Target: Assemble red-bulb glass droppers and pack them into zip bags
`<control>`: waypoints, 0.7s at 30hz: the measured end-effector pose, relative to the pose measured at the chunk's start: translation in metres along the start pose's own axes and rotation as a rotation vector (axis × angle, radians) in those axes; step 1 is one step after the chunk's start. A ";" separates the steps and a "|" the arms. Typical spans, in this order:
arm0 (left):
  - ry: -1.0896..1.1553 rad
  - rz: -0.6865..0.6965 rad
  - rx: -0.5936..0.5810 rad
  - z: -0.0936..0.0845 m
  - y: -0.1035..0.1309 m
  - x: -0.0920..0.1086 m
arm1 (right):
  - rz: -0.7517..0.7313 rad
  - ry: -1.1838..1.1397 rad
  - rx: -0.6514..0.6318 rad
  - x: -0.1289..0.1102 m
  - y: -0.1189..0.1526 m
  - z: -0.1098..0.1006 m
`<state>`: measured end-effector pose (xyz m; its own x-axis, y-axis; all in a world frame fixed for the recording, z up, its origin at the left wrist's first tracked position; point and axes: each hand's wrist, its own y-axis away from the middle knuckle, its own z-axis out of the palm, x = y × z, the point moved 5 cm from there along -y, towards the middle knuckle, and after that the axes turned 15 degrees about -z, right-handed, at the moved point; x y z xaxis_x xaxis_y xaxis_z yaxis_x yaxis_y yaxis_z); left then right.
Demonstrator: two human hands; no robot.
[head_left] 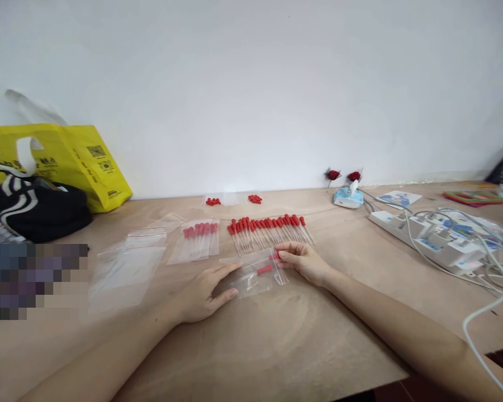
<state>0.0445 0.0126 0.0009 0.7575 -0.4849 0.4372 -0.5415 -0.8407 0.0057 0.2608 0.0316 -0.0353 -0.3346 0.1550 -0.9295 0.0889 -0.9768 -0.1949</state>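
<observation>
A clear zip bag (251, 282) lies on the wooden table between my hands, its red-lined opening toward the right. One red-topped dropper (265, 269) shows inside it. My right hand (302, 261) pinches a second red-topped dropper (274, 257) at the bag's opening. The fingers of my left hand (207, 290) are apart, with thumb and fingertips resting on the bag's left edge. Just behind the bag is a row of loose red-topped droppers (272, 226). Filled bags of droppers (199, 243) lie left of that row.
Flat zip bags (128, 268) are at the left, near a yellow bag (96, 167) and a black cloth item (46, 209). Red pieces (213, 201) lie by the wall. A tissue pack (347, 197) and a cabled power strip (436, 243) sit right.
</observation>
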 end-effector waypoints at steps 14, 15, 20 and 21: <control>0.003 0.008 -0.012 0.002 0.000 -0.002 | -0.044 0.315 -0.002 0.009 -0.007 0.009; 0.002 0.010 -0.014 0.002 0.000 -0.002 | -0.040 0.319 -0.015 0.010 -0.006 0.010; 0.026 0.036 -0.003 0.001 0.000 0.001 | -0.041 0.256 -0.143 0.011 -0.003 0.015; 0.030 0.041 -0.003 0.001 0.000 0.001 | -0.057 0.266 -0.157 0.010 -0.002 0.014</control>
<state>0.0459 0.0118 0.0007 0.7233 -0.5115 0.4638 -0.5729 -0.8196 -0.0103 0.2444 0.0334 -0.0393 -0.0876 0.2627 -0.9609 0.2274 -0.9339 -0.2760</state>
